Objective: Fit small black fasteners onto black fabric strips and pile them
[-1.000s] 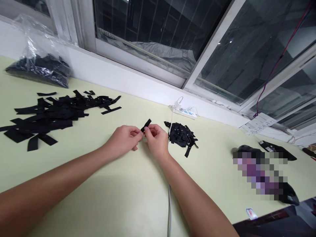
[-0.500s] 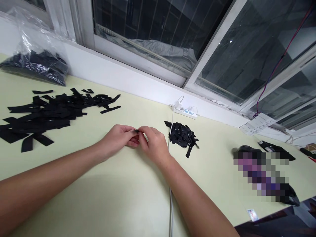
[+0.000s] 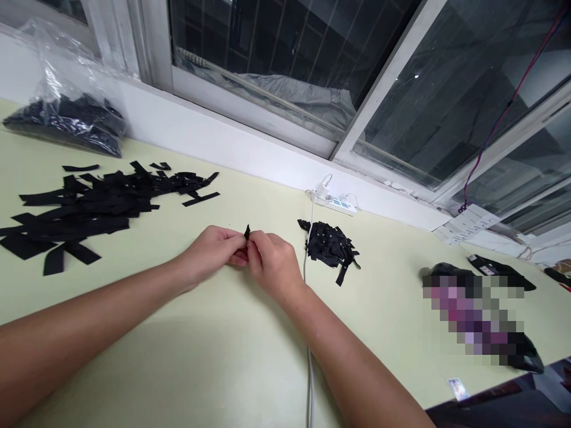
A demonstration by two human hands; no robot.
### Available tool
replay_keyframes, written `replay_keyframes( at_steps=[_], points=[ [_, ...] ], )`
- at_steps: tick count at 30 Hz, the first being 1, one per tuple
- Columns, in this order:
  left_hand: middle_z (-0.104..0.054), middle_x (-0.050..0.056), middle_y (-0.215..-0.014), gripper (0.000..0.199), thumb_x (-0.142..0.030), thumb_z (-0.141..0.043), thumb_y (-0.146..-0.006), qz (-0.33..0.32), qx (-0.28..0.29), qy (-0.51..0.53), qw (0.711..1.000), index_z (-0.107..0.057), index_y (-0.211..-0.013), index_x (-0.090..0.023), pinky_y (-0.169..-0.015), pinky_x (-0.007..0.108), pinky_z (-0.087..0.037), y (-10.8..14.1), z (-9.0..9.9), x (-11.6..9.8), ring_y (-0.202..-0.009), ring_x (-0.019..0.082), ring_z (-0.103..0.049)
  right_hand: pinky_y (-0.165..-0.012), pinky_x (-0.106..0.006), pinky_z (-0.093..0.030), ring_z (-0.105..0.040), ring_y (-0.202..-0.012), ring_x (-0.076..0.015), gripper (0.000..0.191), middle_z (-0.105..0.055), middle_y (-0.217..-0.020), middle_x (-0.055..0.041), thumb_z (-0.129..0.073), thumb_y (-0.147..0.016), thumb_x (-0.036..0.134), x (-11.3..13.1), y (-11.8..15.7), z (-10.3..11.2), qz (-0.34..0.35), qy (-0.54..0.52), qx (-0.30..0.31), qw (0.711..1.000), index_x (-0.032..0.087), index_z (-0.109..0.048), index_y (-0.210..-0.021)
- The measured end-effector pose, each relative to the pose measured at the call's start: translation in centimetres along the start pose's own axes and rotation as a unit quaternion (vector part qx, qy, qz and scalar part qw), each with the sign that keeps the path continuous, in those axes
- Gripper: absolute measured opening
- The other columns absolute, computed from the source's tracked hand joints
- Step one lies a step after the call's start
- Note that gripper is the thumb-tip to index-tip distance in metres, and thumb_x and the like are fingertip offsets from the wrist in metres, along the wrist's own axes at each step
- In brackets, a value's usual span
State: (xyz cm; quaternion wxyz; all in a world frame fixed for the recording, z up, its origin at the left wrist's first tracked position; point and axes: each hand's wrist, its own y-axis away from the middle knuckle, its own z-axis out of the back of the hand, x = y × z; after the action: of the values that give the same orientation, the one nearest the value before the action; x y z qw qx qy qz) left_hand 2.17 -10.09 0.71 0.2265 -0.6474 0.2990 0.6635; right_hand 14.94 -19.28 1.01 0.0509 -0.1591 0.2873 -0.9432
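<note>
My left hand (image 3: 218, 248) and my right hand (image 3: 273, 259) meet fingertip to fingertip over the pale green table. Between them they pinch a small black strip (image 3: 247, 232), whose pointed end sticks up above the fingers; the rest of it is hidden. Left of my hands spreads a large loose pile of black strips (image 3: 102, 199). A smaller, denser heap of black pieces (image 3: 329, 244), with tiny light spots on it, lies just right of my right hand.
A clear plastic bag (image 3: 71, 122) of black pieces stands at the back left. Behind the small heap is a white power strip (image 3: 336, 203); its cable (image 3: 309, 356) runs forward beside my right forearm. Black items (image 3: 502, 272) and a small card (image 3: 457, 389) lie right.
The black strip between my fingers has turned and now points upward. Both hands stay in nearly the same place, still pinching.
</note>
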Motion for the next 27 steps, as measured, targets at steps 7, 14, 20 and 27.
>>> replay_keyframes(
  at_steps=[7, 14, 20, 27],
  points=[
    [-0.071, 0.005, -0.072, 0.02, -0.027, -0.06, -0.076, 0.003, 0.0, 0.019, 1.0, -0.068, -0.06, -0.018, -0.08, 0.033, -0.06, -0.1, 0.1, 0.2, -0.073, 0.018, -0.069, -0.06, -0.026, -0.035, -0.053, -0.066, -0.0161, 0.016, -0.059, -0.069, -0.0025, -0.038, -0.094, 0.018, 0.3, -0.1, -0.1, -0.007, 0.006, -0.013, 1.0, 0.022, -0.05, -0.084],
    [-0.073, 0.005, -0.077, 0.014, -0.028, -0.064, -0.078, 0.007, 0.028, 0.03, 0.999, -0.071, -0.071, -0.017, -0.084, 0.037, -0.06, -0.2, 0.0, 0.1, -0.077, 0.019, -0.07, -0.064, -0.027, -0.041, -0.06, -0.07, -0.0165, 0.016, -0.067, -0.079, -0.0036, -0.04, -0.093, 0.019, 0.3, 0.1, 0.1, -0.05, -0.047, -0.019, 0.997, 0.022, -0.055, -0.094],
    [-0.074, 0.007, -0.083, 0.026, -0.042, -0.071, -0.078, 0.021, 0.008, 0.008, 1.0, -0.072, -0.08, -0.016, -0.081, 0.034, -0.06, -0.4, 0.0, 0.2, -0.076, 0.017, -0.07, -0.067, -0.028, -0.05, -0.067, -0.073, -0.0161, 0.011, -0.071, -0.083, -0.0009, -0.049, -0.091, 0.029, -0.8, 0.0, -0.1, -0.194, -0.223, -0.05, 0.954, 0.024, -0.059, -0.093],
    [-0.071, 0.006, -0.082, 0.032, -0.048, -0.068, -0.08, 0.007, -0.026, -0.022, 0.999, -0.07, -0.086, -0.016, -0.065, 0.03, -0.057, -0.3, 0.0, 0.3, -0.065, 0.015, -0.065, -0.064, -0.031, -0.059, -0.071, -0.074, -0.0186, 0.018, -0.066, -0.067, 0.0009, -0.063, -0.082, 0.032, -2.8, -0.7, -1.0, -0.373, -0.477, -0.088, 0.791, 0.021, -0.049, -0.08]
  ],
)
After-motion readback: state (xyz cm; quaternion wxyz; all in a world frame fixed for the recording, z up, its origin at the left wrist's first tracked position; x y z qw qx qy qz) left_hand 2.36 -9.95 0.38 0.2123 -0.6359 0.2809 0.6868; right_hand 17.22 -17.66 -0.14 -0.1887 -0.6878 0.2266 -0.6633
